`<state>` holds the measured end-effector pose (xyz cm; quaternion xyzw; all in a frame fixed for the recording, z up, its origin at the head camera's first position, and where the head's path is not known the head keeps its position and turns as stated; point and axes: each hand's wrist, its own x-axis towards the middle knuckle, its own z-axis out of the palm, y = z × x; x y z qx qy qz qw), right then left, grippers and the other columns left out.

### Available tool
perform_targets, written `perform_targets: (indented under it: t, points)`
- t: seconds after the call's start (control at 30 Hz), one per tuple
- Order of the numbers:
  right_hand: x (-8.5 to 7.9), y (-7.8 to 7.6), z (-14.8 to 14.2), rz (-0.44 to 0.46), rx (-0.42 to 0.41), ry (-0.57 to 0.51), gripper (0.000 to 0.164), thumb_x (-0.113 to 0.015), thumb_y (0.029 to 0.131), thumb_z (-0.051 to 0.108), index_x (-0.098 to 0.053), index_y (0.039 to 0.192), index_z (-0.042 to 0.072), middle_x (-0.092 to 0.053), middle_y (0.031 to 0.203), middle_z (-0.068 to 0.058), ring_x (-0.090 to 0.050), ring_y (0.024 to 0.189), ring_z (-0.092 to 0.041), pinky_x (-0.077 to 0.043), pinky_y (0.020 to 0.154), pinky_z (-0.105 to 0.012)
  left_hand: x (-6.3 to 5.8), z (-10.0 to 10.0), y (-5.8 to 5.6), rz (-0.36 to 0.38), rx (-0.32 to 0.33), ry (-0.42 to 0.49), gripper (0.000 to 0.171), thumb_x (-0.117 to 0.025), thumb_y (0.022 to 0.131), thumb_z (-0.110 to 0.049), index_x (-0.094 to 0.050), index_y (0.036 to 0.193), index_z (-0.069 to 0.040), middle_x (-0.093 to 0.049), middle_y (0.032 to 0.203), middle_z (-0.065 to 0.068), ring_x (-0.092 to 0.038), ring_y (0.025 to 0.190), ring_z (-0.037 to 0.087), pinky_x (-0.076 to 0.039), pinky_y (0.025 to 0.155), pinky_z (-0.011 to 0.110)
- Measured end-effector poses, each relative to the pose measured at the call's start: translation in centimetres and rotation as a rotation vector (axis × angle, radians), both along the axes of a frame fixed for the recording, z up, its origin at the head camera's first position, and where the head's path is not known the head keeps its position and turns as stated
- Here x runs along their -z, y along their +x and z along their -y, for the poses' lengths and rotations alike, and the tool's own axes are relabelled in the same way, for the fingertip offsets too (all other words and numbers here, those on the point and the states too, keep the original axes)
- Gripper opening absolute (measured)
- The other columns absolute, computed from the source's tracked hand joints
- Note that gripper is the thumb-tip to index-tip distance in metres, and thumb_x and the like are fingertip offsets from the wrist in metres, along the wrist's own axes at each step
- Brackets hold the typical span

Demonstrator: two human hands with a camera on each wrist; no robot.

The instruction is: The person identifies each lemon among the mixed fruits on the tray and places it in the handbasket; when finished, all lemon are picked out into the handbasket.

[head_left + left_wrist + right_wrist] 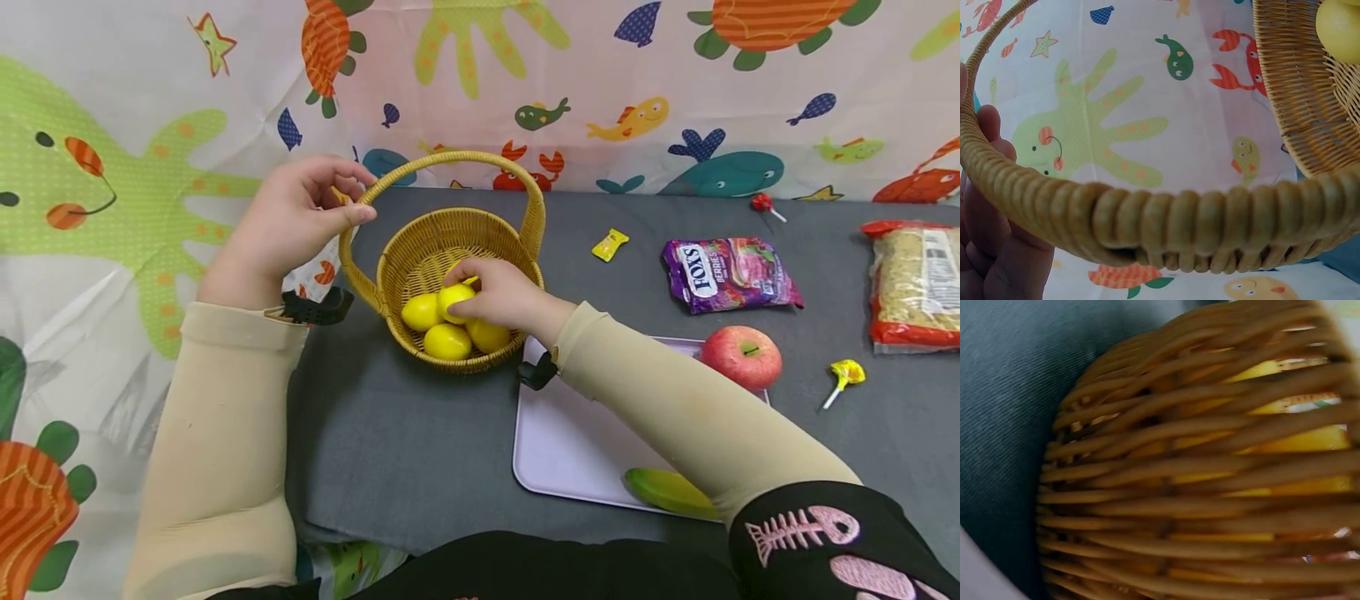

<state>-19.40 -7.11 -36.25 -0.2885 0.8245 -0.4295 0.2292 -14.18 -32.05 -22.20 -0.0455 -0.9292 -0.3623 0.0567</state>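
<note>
A yellow wicker basket (465, 223) with a tall hoop handle (465, 157) stands on the grey cloth. Several yellow lemons (447, 342) are gathered at its near side. My left hand (296, 221) holds the left part of the handle between thumb and fingers; the left wrist view shows its fingers (997, 206) curled by the handle. Inside the basket, my right hand (506, 292) grips a lemon (453, 302) lying above the others. The basket's woven side (1179, 475) fills most of the right wrist view, with yellow showing through its gaps; the right hand is hidden there.
Right of the basket is a pale tray (570, 450) with a green-yellow banana (670, 492) and an apple (742, 357), partly under my right forearm. Farther right are a purple candy bag (731, 275), wrapped candy (610, 245), lollipops (846, 375) and a red-edged bag (918, 283).
</note>
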Motion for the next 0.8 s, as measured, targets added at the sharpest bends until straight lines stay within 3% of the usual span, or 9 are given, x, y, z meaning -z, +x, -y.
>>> perform_targets:
  t: [0.4, 0.8]
  points:
    - [1.3, -0.1, 0.7, -0.194, -0.059, 0.176, 0.039, -0.081, 0.088, 0.03, -0.069, 0.123, 0.019, -0.064, 0.127, 0.002, -0.053, 0.12, -0.017, -0.04, 0.108, -0.038, 0.1, -0.1, -0.2, -0.001, 0.007, 0.016, 0.029, -0.079, 0.09, -0.024, -0.071, 0.118, -0.017, -0.061, 0.101, 0.005, -0.054, 0.075, 0.025, -0.046, 0.061, 0.027]
    - [-0.2, 0.5, -2.3, -0.065, 0.043, 0.074, 0.034, -0.076, 0.092, 0.03, -0.068, 0.123, 0.02, -0.063, 0.131, -0.001, -0.057, 0.122, -0.021, -0.048, 0.1, -0.041, 0.1, 0.0, -0.1, 0.006, -0.008, 0.014, 0.031, -0.079, 0.09, -0.026, -0.071, 0.119, -0.018, -0.062, 0.103, 0.004, -0.054, 0.077, 0.024, -0.044, 0.062, 0.028]
